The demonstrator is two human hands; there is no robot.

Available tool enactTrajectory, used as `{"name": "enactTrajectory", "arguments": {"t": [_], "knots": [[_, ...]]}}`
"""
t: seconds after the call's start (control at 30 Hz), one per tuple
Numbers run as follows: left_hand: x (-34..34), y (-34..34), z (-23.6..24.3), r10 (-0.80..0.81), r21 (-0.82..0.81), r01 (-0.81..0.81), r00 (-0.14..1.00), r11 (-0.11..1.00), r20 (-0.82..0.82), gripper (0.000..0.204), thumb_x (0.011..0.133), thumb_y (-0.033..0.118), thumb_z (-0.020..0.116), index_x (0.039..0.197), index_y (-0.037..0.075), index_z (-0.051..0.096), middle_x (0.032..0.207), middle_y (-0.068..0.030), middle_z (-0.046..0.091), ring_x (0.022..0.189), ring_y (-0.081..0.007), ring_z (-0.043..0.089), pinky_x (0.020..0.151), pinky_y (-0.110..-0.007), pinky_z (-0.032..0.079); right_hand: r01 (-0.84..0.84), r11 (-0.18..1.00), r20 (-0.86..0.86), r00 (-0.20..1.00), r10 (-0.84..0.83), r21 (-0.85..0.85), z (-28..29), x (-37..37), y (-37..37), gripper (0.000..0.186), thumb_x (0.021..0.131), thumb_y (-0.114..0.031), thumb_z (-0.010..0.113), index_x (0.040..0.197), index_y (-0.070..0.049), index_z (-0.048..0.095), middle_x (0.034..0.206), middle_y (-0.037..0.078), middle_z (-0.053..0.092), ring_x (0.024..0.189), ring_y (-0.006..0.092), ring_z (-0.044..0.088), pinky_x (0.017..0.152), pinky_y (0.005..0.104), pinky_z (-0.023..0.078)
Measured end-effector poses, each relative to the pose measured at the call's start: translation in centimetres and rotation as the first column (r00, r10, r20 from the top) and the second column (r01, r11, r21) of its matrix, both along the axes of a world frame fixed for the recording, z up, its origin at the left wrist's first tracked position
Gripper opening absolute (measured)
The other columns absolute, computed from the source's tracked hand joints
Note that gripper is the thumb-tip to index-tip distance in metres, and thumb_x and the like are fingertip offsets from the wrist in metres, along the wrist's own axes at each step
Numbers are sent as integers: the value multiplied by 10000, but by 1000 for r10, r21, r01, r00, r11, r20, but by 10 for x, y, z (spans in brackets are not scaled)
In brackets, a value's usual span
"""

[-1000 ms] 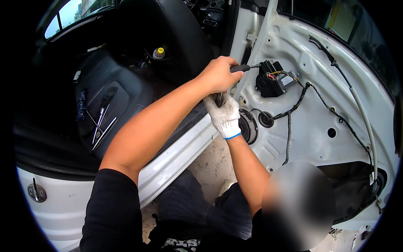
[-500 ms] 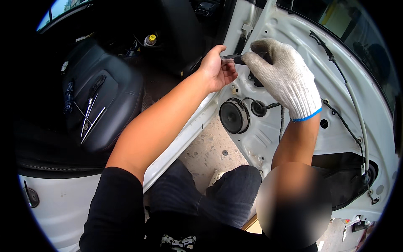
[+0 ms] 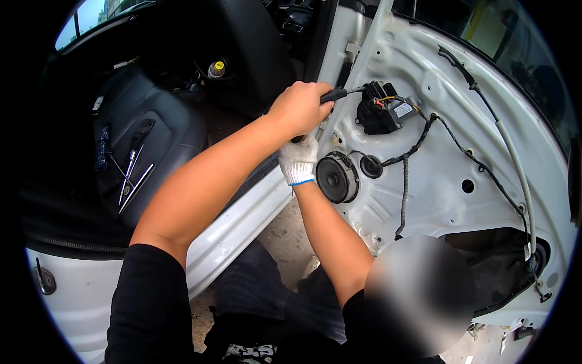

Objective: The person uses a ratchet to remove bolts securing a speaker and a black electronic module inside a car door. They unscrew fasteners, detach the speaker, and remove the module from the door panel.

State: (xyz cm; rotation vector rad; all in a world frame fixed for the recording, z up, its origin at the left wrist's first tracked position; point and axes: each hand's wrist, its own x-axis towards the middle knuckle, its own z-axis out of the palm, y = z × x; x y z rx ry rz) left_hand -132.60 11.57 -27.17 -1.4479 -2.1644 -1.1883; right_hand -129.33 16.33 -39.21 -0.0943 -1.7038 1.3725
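Note:
My bare left hand (image 3: 298,109) is closed with thumb and fingers around a thick black sleeve-like piece (image 3: 334,95). A thin dark length runs from that piece toward the black module (image 3: 377,110) on the door; whether it is a cable or a tool's shaft, I cannot tell. Just below, my right hand (image 3: 299,159), in a white knit glove with a blue cuff edge, sits at the door opening. Its fingers are hidden behind the left hand, and a bit of something dark shows beside them. The module carries a white label and yellow-sleeved wiring.
A round black speaker (image 3: 334,176) and a black grommet (image 3: 371,165) are on the white door panel (image 3: 424,194). A wiring harness (image 3: 418,144) crosses it. On the black seat (image 3: 163,139) at left lie several metal tools (image 3: 129,170). A yellow-capped bottle (image 3: 216,69) stands inside the car.
My gloved right hand has moved from over the door panel down-left, under my left hand. The module is now uncovered. My left hand has turned over and shifted slightly down.

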Motion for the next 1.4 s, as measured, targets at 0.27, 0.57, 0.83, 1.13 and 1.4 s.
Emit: {"name": "enactTrajectory", "arguments": {"t": [0.27,0.57,0.83,1.13,1.4], "knots": [[-7,6,-6,-306,276,142,580,951,755,360,898,349,582,996,7,632,645,-21,575,584,-132,603,536,-312,507,-292,870,818,541,-193,398,140,110,17,442,812,-347,655,997,54,636,729,128,666,648,213,647,619,329,508],[-6,13,-3,-456,450,74,169,890,874,220,916,240,580,873,25,562,683,-29,549,553,-117,553,505,-284,518,-278,540,605,440,-663,794,153,125,2,335,752,-274,551,926,-24,688,878,227,668,871,383,653,800,446,525],[0,2,-1,-256,204,157,642,966,723,324,898,236,661,1085,-23,611,654,22,509,527,-73,509,496,-250,490,108,923,370,894,-253,370,51,93,13,348,757,-328,638,781,18,612,682,226,596,660,380,607,640,434,484],[1,11,5,-66,10,65,982,998,177,341,888,296,657,1075,11,651,618,-5,550,462,-76,503,460,-239,405,189,957,308,917,-253,220,23,39,9,349,848,-331,638,969,-4,620,840,221,652,835,401,630,727,437,500],[-16,23,-21,-701,745,90,-281,661,655,394,965,369,430,924,-14,515,744,-52,541,627,-138,546,625,-284,535,-169,455,455,612,-647,874,209,116,12,336,819,-317,610,901,-11,722,614,98,646,515,174,616,510,325,517]]}}
